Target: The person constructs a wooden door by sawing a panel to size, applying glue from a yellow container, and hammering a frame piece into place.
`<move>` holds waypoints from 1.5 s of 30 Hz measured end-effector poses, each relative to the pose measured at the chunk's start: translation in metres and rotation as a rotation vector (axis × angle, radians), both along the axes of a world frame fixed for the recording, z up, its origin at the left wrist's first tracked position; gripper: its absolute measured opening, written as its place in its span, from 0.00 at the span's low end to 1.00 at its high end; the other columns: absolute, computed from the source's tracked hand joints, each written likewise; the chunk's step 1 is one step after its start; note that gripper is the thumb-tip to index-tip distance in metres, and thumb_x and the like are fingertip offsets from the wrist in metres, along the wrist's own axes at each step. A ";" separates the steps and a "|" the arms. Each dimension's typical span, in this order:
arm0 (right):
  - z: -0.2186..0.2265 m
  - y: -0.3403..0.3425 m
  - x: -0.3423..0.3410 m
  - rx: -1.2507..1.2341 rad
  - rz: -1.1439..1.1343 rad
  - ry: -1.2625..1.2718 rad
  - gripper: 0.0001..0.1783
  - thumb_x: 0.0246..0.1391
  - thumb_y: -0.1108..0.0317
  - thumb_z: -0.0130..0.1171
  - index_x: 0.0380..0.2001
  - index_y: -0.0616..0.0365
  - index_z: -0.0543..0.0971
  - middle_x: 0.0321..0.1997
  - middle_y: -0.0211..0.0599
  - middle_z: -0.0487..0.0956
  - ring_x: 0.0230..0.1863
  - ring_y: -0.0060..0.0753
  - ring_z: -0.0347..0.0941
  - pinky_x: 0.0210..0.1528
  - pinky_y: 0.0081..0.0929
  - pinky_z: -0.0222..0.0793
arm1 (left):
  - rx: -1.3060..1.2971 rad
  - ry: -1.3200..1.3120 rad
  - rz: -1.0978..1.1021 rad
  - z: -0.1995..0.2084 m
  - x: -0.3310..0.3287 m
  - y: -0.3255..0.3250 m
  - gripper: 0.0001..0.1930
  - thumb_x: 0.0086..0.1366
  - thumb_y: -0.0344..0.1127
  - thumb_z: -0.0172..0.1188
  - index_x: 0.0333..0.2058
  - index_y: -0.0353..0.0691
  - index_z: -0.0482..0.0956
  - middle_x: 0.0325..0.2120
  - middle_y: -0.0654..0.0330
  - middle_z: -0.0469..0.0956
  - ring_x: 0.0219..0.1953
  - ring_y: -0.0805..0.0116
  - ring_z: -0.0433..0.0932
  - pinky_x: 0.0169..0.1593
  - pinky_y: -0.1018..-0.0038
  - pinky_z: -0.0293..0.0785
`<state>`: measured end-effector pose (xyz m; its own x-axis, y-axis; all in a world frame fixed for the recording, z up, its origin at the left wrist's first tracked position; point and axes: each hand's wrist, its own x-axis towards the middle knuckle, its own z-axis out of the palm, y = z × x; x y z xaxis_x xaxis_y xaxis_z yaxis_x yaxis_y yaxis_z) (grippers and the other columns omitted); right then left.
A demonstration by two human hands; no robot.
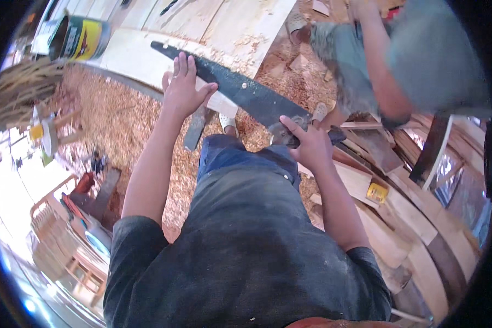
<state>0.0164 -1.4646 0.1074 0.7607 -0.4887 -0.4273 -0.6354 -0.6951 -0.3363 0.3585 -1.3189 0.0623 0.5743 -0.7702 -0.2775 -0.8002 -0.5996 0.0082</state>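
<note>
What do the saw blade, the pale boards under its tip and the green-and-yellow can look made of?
Saw blade: probably steel, dull and dark; it is thin and flat.
Pale boards: wood, seemingly unvarnished, with a light matte surface.
Green-and-yellow can: perhaps painted metal, given its smooth cylindrical wall; plastic remains possible.

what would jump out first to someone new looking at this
The big dark handsaw slanting across the upper middle, its wide end in the right hand, the left hand nearer its tip. Then the green-and-yellow can at upper left, and wood shavings spread thickly below it.
</note>
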 end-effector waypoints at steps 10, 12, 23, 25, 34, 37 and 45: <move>-0.003 -0.049 -0.105 -0.130 0.093 -0.078 0.46 0.45 0.59 0.73 0.68 0.10 0.72 0.54 0.47 0.83 0.45 0.55 0.84 0.48 0.49 0.79 | -0.055 0.138 0.070 0.001 -0.123 -0.017 0.55 0.71 0.76 0.42 0.79 0.38 0.41 0.81 0.51 0.35 0.83 0.60 0.35 0.80 0.44 0.32; -0.004 -0.051 -0.052 -0.132 0.114 -0.073 0.47 0.43 0.61 0.73 0.69 0.12 0.72 0.51 0.49 0.83 0.45 0.55 0.84 0.45 0.47 0.80 | -0.055 0.032 0.109 -0.016 -0.080 -0.008 0.54 0.72 0.75 0.43 0.79 0.37 0.41 0.81 0.51 0.36 0.83 0.59 0.36 0.80 0.43 0.33; -0.005 -0.060 -0.079 -0.082 0.108 -0.042 0.48 0.42 0.59 0.73 0.69 0.11 0.72 0.46 0.48 0.83 0.44 0.55 0.82 0.51 0.48 0.77 | -0.100 0.032 0.076 -0.016 -0.105 -0.013 0.49 0.74 0.68 0.47 0.78 0.35 0.48 0.81 0.48 0.42 0.82 0.51 0.41 0.78 0.40 0.39; -0.006 -0.069 -0.108 -0.148 0.137 -0.177 0.38 0.54 0.48 0.70 0.68 0.09 0.72 0.46 0.45 0.83 0.40 0.56 0.82 0.46 0.46 0.78 | -0.109 0.079 0.096 -0.010 -0.129 -0.024 0.50 0.73 0.69 0.47 0.78 0.35 0.49 0.80 0.48 0.43 0.82 0.52 0.42 0.78 0.39 0.37; -0.007 -0.046 0.002 -0.075 0.131 0.029 0.49 0.41 0.64 0.71 0.69 0.15 0.72 0.51 0.45 0.84 0.47 0.52 0.83 0.54 0.45 0.79 | -0.022 0.044 0.141 -0.013 -0.030 -0.001 0.54 0.71 0.74 0.47 0.79 0.37 0.44 0.81 0.52 0.39 0.83 0.59 0.39 0.78 0.39 0.33; -0.017 -0.063 -0.079 -0.123 0.145 -0.219 0.48 0.44 0.61 0.70 0.70 0.12 0.70 0.41 0.46 0.82 0.40 0.54 0.81 0.47 0.48 0.78 | -0.015 0.036 0.076 -0.008 -0.093 -0.020 0.52 0.72 0.73 0.44 0.78 0.37 0.46 0.81 0.52 0.38 0.83 0.59 0.39 0.79 0.40 0.33; 0.001 -0.044 0.016 -0.056 0.116 0.084 0.49 0.41 0.58 0.74 0.70 0.12 0.71 0.48 0.47 0.84 0.44 0.53 0.83 0.49 0.48 0.78 | -0.074 0.051 0.202 -0.019 -0.008 -0.002 0.54 0.72 0.74 0.43 0.78 0.33 0.46 0.81 0.48 0.39 0.83 0.55 0.39 0.80 0.45 0.32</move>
<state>0.0320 -1.5090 0.1084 0.7760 -0.4246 -0.4664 -0.5743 -0.7814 -0.2441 0.3504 -1.3212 0.0431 0.7057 -0.6600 -0.2575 -0.6611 -0.7442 0.0958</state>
